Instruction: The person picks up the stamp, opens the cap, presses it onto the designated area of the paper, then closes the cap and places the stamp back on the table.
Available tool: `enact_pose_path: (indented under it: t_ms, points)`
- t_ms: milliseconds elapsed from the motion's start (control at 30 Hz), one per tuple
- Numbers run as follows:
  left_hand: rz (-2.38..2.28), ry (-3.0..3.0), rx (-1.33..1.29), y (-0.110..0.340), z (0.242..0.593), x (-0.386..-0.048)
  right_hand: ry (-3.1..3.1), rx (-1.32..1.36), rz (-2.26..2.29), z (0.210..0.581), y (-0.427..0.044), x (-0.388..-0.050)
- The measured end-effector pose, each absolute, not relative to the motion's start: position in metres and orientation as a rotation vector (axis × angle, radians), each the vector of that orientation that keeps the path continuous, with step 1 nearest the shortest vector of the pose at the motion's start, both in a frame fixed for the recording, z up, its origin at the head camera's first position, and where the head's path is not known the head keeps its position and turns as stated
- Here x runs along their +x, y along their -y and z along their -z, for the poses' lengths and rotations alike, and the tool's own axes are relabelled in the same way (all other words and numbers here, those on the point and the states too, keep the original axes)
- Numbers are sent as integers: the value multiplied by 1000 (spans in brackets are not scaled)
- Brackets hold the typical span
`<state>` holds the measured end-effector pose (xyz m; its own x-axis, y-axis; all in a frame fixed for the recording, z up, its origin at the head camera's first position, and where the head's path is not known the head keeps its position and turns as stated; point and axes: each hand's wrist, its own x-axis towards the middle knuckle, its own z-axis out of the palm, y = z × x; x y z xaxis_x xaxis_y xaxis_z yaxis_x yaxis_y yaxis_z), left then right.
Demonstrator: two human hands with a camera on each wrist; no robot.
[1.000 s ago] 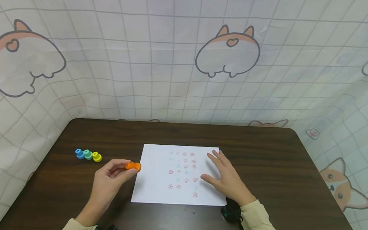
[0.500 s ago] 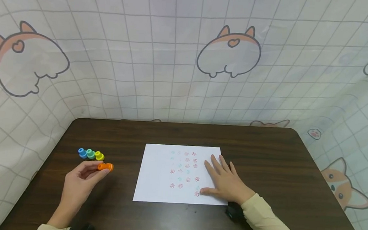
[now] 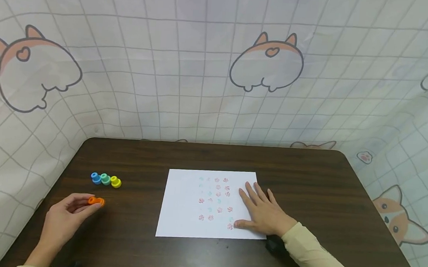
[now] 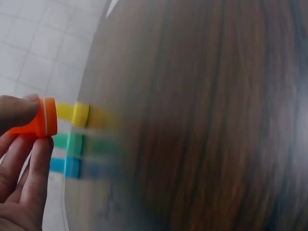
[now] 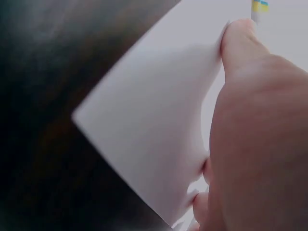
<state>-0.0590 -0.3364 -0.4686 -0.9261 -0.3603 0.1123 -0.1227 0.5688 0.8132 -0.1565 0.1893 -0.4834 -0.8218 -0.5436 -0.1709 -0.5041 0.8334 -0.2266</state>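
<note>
The left hand (image 3: pixel 61 222) pinches an orange stamp (image 3: pixel 96 201) on its side between thumb and fingers, left of the paper. In the left wrist view the orange stamp (image 4: pixel 42 118) is between the thumb and fingers of the left hand (image 4: pixel 21 163). Flat on the right part of the white paper (image 3: pixel 179 205) rests the right hand (image 3: pixel 266 213), fingers spread. Rows of small red and pale blue-green prints (image 3: pixel 215 198) mark the sheet. In the right wrist view the right hand (image 5: pixel 260 125) lies along the paper (image 5: pixel 149 115).
Blue (image 3: pixel 96 178), green (image 3: pixel 105 179) and yellow (image 3: pixel 115 181) stamps stand in a row on the dark wooden table (image 3: pixel 205 259), beyond the left hand. Behind the table hangs a white gridded cloth (image 3: pixel 147 71) with cartoon animals.
The left hand has moved left, away from the paper, carrying the orange stamp. The right hand, slightly raised a second ago, has come down onto the paper with its fingers spread.
</note>
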Motion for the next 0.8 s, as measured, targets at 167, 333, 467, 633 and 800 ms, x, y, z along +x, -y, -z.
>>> enact_pose_path:
  t_ms: [167, 333, 467, 633, 800]
  points:
    - [1171, 2590, 415, 346, 473, -58, -2776, -826, 235, 485, -190, -155]
    - [1094, 2665, 457, 354, 479, -56, -2766, -844, 207, 484, -190, -155]
    - [1051, 2700, 427, 359, 483, -55, -2766, -860, 198, 485, -189, -154]
    - [991, 2719, 387, 364, 485, -57, -2762, -866, 193, 484, -188, -154]
    - [976, 2724, 395, 368, 486, -58, -2771, -868, 200, 481, -187, -154]
